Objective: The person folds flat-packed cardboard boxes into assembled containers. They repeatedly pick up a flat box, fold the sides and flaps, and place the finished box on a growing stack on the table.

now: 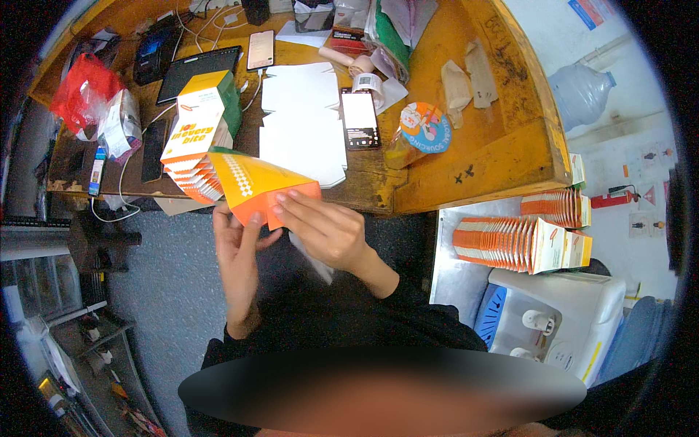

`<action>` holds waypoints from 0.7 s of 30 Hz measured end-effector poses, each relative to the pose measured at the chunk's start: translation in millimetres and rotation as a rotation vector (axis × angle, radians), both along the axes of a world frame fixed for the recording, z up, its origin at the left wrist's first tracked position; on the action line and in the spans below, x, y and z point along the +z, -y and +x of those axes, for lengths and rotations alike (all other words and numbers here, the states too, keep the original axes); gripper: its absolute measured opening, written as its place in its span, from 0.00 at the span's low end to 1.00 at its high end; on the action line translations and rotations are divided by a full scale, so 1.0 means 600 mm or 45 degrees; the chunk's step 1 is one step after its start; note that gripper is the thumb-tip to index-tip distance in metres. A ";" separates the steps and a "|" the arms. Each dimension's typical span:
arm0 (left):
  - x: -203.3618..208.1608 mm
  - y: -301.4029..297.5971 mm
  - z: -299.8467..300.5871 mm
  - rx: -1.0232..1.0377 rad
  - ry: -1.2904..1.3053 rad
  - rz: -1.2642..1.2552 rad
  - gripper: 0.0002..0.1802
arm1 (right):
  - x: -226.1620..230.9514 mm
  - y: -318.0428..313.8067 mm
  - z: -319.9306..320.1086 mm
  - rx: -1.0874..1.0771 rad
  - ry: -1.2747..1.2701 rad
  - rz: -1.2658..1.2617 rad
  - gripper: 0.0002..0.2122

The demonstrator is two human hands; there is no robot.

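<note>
Between my hands, a yellow and orange cardboard food box (266, 177) is held in the air just off the desk's front edge, its orange end tilted toward me. My left hand (239, 244) grips the lower left corner, thumb pressed on the orange flap. With its fingers laid across the orange flap, my right hand (320, 229) pinches the box from the right. Touching or just behind its left side stands a stack of nested folded boxes (195, 135) in white, yellow, green and orange. Flat white carton blanks (300, 124) lie on the desk beyond.
Phones (361, 118) (261, 49), a dark tablet (198, 74) and a red bag (86, 91) lie on the wooden desk (466, 175). Paper rolls (364, 84) rest farther back. Rows of nested boxes (502, 244) stand at right, beside a water dispenser (561, 320).
</note>
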State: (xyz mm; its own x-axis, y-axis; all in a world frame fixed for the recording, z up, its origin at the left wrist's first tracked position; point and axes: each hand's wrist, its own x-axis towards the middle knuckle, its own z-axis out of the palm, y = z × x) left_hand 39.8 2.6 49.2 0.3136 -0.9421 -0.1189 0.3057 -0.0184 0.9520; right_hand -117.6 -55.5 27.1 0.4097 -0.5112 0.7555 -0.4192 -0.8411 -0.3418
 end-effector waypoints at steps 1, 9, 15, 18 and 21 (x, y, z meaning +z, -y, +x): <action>0.002 0.003 0.008 -0.009 0.078 -0.005 0.16 | 0.002 -0.002 -0.001 -0.016 0.075 0.019 0.16; -0.028 -0.003 -0.012 0.404 0.920 -0.218 0.04 | 0.030 -0.028 0.023 -0.028 0.651 0.574 0.08; -0.051 -0.010 -0.020 0.308 0.838 -0.347 0.04 | 0.024 -0.033 0.039 -0.062 0.640 0.508 0.09; -0.058 -0.016 -0.010 0.318 0.706 -0.369 0.04 | 0.019 -0.027 0.032 -0.040 0.507 0.323 0.12; -0.058 -0.019 -0.004 0.312 0.640 -0.314 0.05 | 0.017 -0.029 0.030 -0.036 0.373 0.263 0.15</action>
